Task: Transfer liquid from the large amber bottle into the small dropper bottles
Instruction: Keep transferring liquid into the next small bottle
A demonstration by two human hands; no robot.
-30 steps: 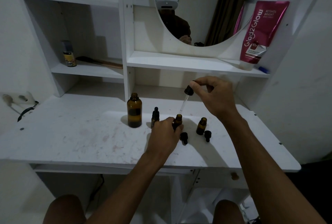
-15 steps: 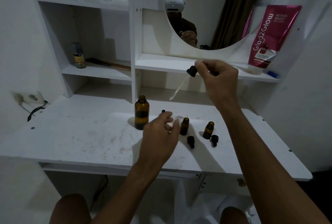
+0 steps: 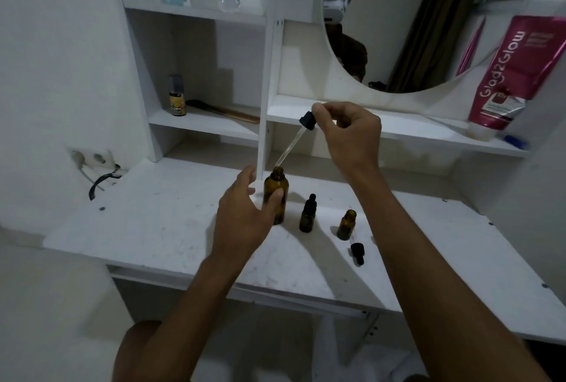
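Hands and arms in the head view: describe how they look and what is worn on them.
Both the left hand and the right hand are bare: no gloves, and no rings, watch or bracelet that I can see. The forearms are uncovered all the way to the frame's bottom edge, with no sleeves in view. The fingers carry no markings.

Dim, soft-focus; wide-angle edge bending; arm shadows fall rightward.
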